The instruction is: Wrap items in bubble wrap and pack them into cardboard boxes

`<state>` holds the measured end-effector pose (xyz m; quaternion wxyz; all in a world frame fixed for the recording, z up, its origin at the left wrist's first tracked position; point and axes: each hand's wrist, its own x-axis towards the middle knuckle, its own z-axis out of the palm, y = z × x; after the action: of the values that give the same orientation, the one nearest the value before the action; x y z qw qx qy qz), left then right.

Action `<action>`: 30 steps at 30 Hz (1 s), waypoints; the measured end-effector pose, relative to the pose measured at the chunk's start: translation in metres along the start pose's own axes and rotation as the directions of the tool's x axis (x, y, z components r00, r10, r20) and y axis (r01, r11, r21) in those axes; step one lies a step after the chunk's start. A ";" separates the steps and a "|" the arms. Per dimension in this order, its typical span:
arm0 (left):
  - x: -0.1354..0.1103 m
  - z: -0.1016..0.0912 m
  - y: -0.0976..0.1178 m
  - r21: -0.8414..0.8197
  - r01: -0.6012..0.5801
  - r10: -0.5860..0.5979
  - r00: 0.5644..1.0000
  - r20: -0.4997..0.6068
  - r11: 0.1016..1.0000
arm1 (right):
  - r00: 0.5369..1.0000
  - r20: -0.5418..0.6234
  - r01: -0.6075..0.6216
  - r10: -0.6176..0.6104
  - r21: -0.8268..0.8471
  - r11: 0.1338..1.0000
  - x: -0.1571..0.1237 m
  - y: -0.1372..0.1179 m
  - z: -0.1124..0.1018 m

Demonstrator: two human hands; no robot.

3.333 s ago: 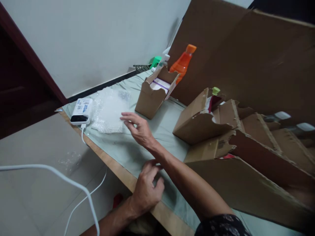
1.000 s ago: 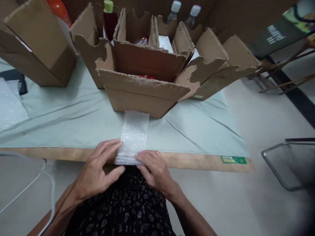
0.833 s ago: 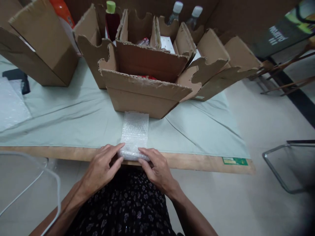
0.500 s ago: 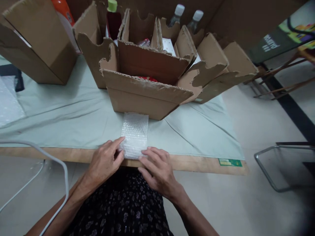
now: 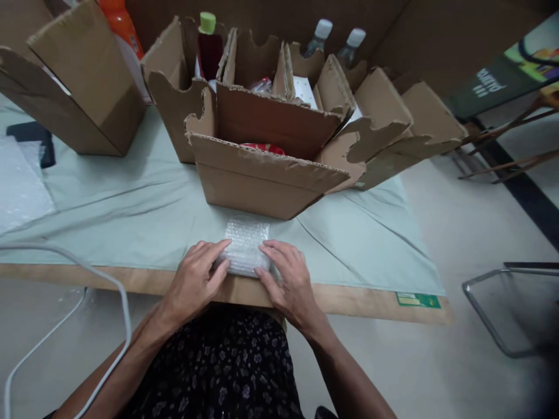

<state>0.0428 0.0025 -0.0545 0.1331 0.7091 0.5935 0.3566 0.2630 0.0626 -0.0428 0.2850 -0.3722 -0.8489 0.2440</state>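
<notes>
A clear piece of bubble wrap point(image 5: 247, 247) lies folded at the front edge of the cloth-covered table, just short of the cardboard box point(image 5: 262, 186). My left hand point(image 5: 196, 276) grips its left side between thumb and index finger. On the opposite side, my right hand point(image 5: 289, 279) holds the wrap, its fingertips on top and its thumb at the near edge. Whether anything is inside the folded wrap, I cannot tell.
Several open cardboard dividers point(image 5: 379, 99) stand behind, with a green-capped bottle point(image 5: 208, 49) and white-capped bottles point(image 5: 349, 48) among them. Another carton point(image 5: 96, 110) is at the left, near more bubble wrap point(image 5: 21, 186). A white cable point(image 5: 117, 285) crosses the left front.
The bubble wrap has become shorter, its far end drawn back from the box toward me. My right hand has moved up along its right side. The view has shifted slightly.
</notes>
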 end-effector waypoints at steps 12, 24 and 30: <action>0.007 0.004 0.001 -0.251 0.395 -0.437 0.888 -0.143 0.884 | 0.998 0.048 0.054 -0.047 -0.155 0.987 0.019 0.018 0.015; -0.005 0.016 0.031 -0.860 0.505 -0.566 0.690 0.451 -0.070 | 0.995 0.060 -0.092 0.080 0.230 0.969 -0.004 -0.015 0.006; -0.006 0.016 0.035 -0.875 0.467 -0.578 0.683 0.447 -0.125 | 0.971 0.122 -0.236 0.203 0.409 0.882 -0.019 0.000 -0.003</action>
<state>0.0794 -0.0086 -0.0459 0.6550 0.1328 0.4509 0.5916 0.2757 0.0486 -0.0461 0.2966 -0.3864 -0.7388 0.4657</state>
